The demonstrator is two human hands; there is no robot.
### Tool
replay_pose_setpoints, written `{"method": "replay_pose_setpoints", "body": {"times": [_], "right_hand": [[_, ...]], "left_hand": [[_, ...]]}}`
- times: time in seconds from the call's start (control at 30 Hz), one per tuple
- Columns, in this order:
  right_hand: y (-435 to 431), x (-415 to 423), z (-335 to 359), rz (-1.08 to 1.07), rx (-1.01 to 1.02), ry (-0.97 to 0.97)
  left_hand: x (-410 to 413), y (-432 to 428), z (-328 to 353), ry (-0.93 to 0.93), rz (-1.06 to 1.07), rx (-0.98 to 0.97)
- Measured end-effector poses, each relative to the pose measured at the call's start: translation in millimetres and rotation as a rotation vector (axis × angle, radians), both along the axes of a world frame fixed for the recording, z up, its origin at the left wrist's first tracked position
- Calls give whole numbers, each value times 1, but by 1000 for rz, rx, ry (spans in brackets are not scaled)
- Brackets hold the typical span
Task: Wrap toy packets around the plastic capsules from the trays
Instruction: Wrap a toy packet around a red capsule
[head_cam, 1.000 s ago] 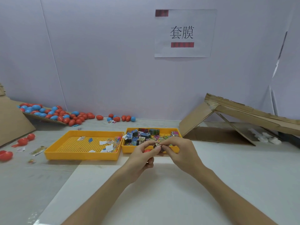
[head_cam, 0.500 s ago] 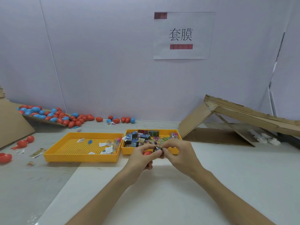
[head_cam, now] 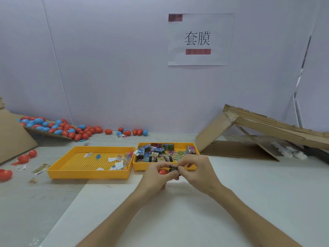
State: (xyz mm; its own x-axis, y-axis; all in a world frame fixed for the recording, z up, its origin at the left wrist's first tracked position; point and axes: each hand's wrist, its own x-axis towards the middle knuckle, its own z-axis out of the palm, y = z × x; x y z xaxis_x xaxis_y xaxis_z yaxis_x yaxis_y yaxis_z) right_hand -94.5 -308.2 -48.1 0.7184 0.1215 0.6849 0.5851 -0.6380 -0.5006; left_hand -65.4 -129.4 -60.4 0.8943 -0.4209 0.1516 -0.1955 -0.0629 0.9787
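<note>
My left hand [head_cam: 157, 177] holds a red plastic capsule [head_cam: 162, 171] in its curled fingers, just in front of the smaller yellow tray [head_cam: 135, 167]. My right hand [head_cam: 198, 172] meets it from the right, and both pinch a small dark toy packet [head_cam: 173, 168] between their fingertips against the capsule. The small tray is filled with several colourful toy packets [head_cam: 156, 154]. Most of the capsule is hidden by my fingers.
A larger yellow perforated tray [head_cam: 58, 166] with paper scraps sits to the left. Red and blue capsules [head_cam: 58, 127] are piled along the back wall on the left, and loose red ones [head_cam: 6, 174] lie at the far left. Folded cardboard [head_cam: 249, 134] stands at the right.
Both hands have stayed together in front of the small tray. The fingertips have shifted slightly on the packet; the red capsule shows a little more under my left fingers.
</note>
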Motion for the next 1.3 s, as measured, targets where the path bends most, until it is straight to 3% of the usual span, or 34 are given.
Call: {"method": "replay_pose_setpoints", "body": {"times": [0.27,0.53,0.73,0.9,1.3], "right_hand": [[16,-7,7,79,184,68],[11,-5,6,32,162,35],[8,-3,6,-22,164,1],[5,-1,6,-53,179,-1],[6,-3,8,-1,262,110]], "left_hand": [[-5,-2,1,-183,-7,191],[5,4,1,-344,4,472],[3,5,10,-272,74,258],[-1,7,16,-349,166,60],[-2,5,16,-331,177,25]]}}
